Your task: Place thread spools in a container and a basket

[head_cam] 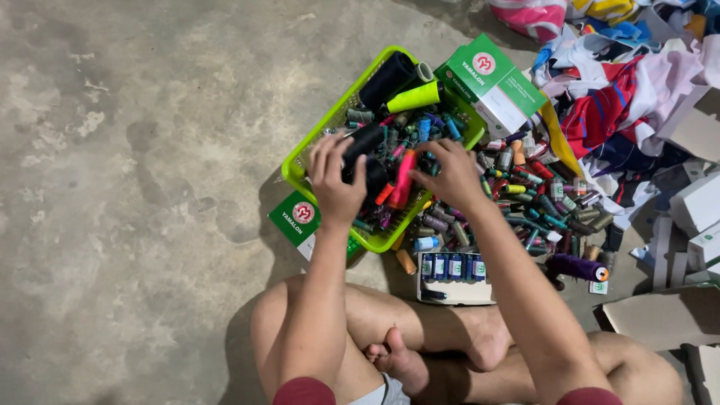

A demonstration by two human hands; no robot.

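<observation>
In the centre of the frame a lime-green plastic mesh basket (pixel 300 166) sits on the grey concrete floor (pixel 135 187), heaped with mixed thread spools. The left hand (pixel 335 180) curls closed around a black thread cone (pixel 363 142) near the basket's lower left rim. The right hand (pixel 452 176) rests fingers-down on the spools at the basket's right edge, beside a pink thread spool (pixel 403 178); whether it pinches anything I cannot tell. More spools spill in a loose pile (pixel 540 199) to the right, below a green-and-white cardboard box (pixel 495 82). A white tray of blue spools (pixel 452 270) lies just in front of the crossed legs. Lifting the cone straight up, I judge, would keep neighbouring spools from tumbling over the low rim.
</observation>
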